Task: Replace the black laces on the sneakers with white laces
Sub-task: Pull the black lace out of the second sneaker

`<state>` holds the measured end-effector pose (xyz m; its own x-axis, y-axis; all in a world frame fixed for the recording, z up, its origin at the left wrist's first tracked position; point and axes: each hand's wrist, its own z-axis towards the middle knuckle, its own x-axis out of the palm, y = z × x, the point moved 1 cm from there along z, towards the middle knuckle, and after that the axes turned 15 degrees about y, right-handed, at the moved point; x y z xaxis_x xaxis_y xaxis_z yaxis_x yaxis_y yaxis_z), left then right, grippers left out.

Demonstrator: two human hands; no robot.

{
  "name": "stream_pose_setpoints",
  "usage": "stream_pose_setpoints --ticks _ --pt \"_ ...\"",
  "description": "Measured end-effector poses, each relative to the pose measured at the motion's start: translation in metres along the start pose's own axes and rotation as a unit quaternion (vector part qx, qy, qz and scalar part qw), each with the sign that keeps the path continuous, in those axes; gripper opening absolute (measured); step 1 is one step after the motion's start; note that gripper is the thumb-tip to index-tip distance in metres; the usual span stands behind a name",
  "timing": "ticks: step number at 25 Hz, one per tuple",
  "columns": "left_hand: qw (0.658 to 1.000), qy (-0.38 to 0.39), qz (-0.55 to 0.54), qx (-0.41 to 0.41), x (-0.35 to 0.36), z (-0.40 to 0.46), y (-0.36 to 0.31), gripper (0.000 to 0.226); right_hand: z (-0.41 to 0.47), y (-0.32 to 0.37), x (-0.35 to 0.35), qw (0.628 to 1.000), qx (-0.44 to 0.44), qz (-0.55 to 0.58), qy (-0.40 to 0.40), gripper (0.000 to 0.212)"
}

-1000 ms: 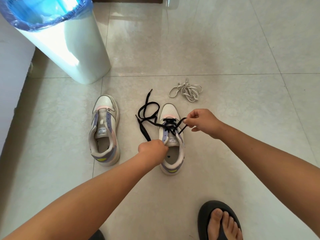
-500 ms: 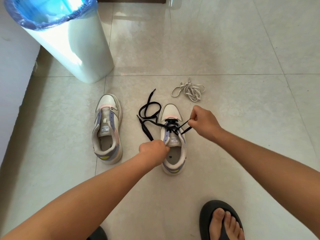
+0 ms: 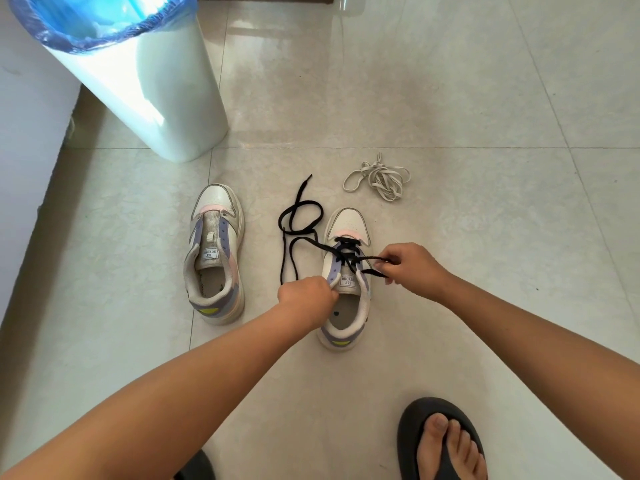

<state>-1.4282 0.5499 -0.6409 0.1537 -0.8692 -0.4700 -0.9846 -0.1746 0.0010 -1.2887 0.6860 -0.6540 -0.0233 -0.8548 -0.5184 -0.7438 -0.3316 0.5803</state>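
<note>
Unlacing of the right-hand sneaker (image 3: 347,271). The left hand (image 3: 306,296) grips this sneaker's collar beside the tongue, steadying it; the right hand (image 3: 412,268), lower than half a second earlier, pinches the black lace (image 3: 300,226), apparently freeing another eyelet, though the fingertips hide the contact. Slack pools left of the sneaker. The second sneaker (image 3: 214,254), further left, is already laceless; white laces (image 3: 379,180) wait beyond its toe.

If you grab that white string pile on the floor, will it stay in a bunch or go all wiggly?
Probably wiggly. The white laces lie in loose, thin loops on the tile floor, so they would likely droop and uncoil when lifted. They look light and flat, so they should not roll.
</note>
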Motion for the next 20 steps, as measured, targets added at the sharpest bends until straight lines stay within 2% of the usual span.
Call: stream_pose_setpoints --ticks 1,3,4,7,8,10,13,17,20 --pt "1.0 0.003 0.009 0.001 0.001 -0.001 0.0 0.029 0.003 -0.001 -0.007 0.997 0.017 -0.067 -0.039 0.006" --pt "0.999 0.009 0.039 0.0 0.001 -0.002 0.0 0.031 0.012 -0.003 -0.023 0.962 0.054 -0.232 -0.135 0.016" --pt "0.999 0.011 0.048 -0.001 0.001 -0.003 -0.001 0.032 0.015 -0.003 -0.03 0.95 0.074 -0.26 -0.156 0.023" --pt "0.999 0.018 0.047 -0.011 -0.005 -0.002 -0.002 0.035 0.023 -0.007 -0.035 0.955 0.166 -0.219 -0.114 0.046" --pt "0.998 0.015 0.052 -0.011 -0.006 -0.002 -0.002 0.035 0.024 -0.013 -0.038 0.947 0.171 -0.252 -0.107 0.048" --pt "0.998 0.012 0.065 -0.016 -0.005 -0.001 0.004 0.034 0.018 -0.026 -0.057 0.928 0.152 -0.311 -0.138 0.043" --pt "0.997 0.029 0.071 -0.033 0.004 -0.002 0.016 0.032 0.001 -0.05 -0.097 0.909 0.155 -0.344 -0.179 0.035" --pt "0.997 0.029 0.055 -0.036 0.005 -0.002 0.024 0.03 -0.011 -0.078 -0.126 0.877 0.258 -0.383 -0.135 0.027" --pt "0.998 0.029 0.02 -0.058 0.008 -0.001 0.032 0.029 -0.031 -0.102 -0.159 0.858 0.355 -0.342 -0.14 0.029"
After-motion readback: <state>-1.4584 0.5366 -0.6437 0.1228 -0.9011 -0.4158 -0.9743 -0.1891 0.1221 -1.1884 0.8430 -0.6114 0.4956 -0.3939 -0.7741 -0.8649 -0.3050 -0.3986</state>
